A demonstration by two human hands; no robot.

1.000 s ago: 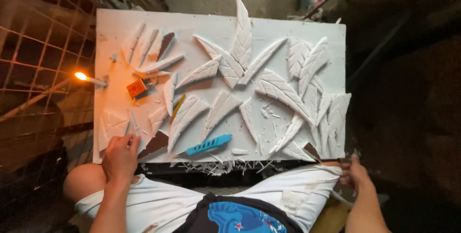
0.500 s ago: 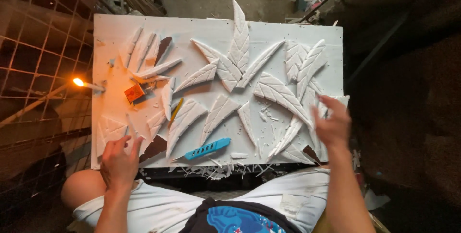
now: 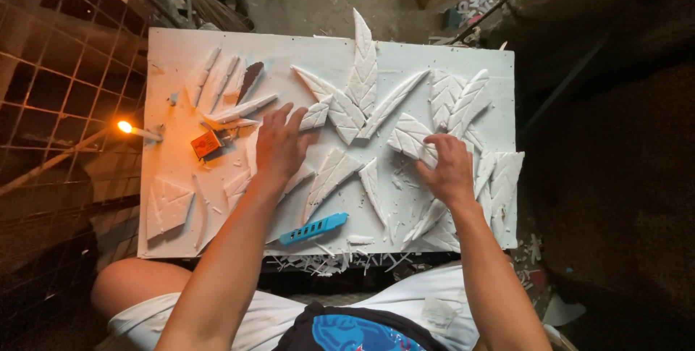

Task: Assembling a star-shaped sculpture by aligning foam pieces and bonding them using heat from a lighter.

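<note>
Your left hand spread flat, pinning carved foam leaves on white board. Right hand, fingers curled, pinches leaf piece at 3 o'clock. Blue cutter idle at 6.

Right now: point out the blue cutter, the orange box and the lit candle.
blue cutter (image 3: 313, 228), head view, middle of its handle.
orange box (image 3: 205, 144), head view, centre of its top face.
lit candle (image 3: 143, 132), head view, on the white stick just right of the flame.
</note>
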